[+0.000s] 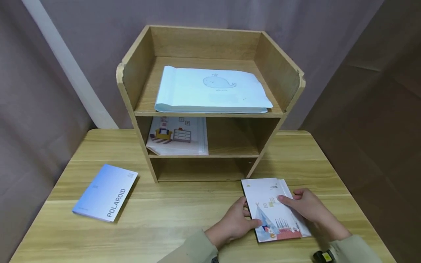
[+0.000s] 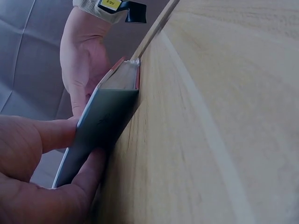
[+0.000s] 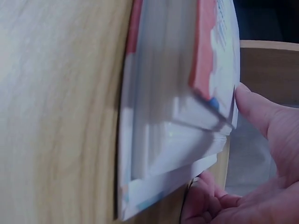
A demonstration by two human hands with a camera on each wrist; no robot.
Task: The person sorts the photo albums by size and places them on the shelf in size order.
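Observation:
A small hardcover book (image 1: 268, 215) with a tent picture on its white cover lies at the table's front right. My left hand (image 1: 235, 221) grips its left side, thumb on the cover and fingers along the dark spine (image 2: 105, 116). On the opposite side my right hand (image 1: 309, 206) holds the page edge, thumb on the front cover and the other fingers curled low beside the back cover. In the right wrist view the pages (image 3: 163, 107) are slightly fanned, and the front cover is shifted from the back one.
A wooden three-tier shelf (image 1: 200, 113) stands at the back. A large whale-picture book (image 1: 213, 91) lies on its top tier, an illustrated book (image 1: 177, 137) on the middle one. A blue POLAROID book (image 1: 105, 193) lies on the table (image 1: 171, 223) at left.

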